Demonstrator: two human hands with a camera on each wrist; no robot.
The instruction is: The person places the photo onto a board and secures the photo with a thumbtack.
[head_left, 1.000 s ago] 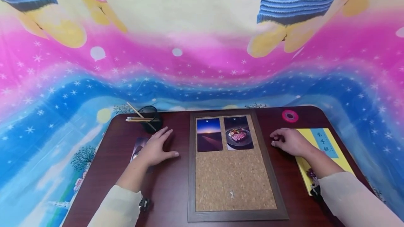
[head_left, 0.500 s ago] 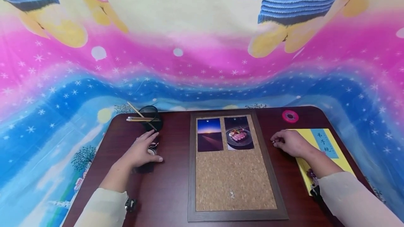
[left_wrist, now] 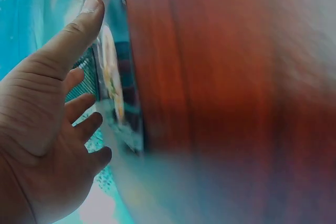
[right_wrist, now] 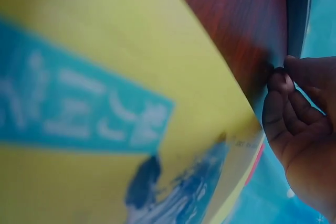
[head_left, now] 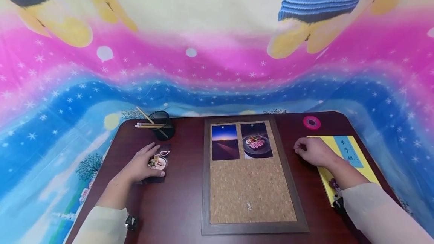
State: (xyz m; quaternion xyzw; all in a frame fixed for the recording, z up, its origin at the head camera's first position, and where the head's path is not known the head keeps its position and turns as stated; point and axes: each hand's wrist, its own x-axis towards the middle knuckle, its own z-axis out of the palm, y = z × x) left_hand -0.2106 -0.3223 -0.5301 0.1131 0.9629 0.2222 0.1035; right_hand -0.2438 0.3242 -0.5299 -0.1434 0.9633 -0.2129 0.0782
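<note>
My left hand (head_left: pixel 140 165) is spread over a photo card (head_left: pixel 158 163) of a bowl of food at the table's left, partly covering it. In the left wrist view the thumb stands apart from the loosely bent fingers (left_wrist: pixel 86 127), with the card just beyond. By the yellow book (head_left: pixel 325 183), my right hand (head_left: pixel 313 153) has curled fingers, thumb and fingertip pinched together on something tiny, apparently a push pin, mostly hidden. Between the hands lies a framed corkboard (head_left: pixel 252 187) bearing a sunset photo (head_left: pixel 225 144) and a food photo (head_left: pixel 256 142), each pinned at its top.
Several small clear pins (head_left: pixel 249 206) are on the lower cork. A black mesh pencil cup (head_left: pixel 162 129) with pencils (head_left: pixel 149 125) stands behind my left hand. A pink ring-shaped item (head_left: pixel 312 122) lies at the back right. Patterned cloth (head_left: pixel 217 59) hangs behind the table.
My left hand has shifted left and slightly toward me, uncovering more of the food photo card. The right hand stays almost where it was, fingers still pinched.
</note>
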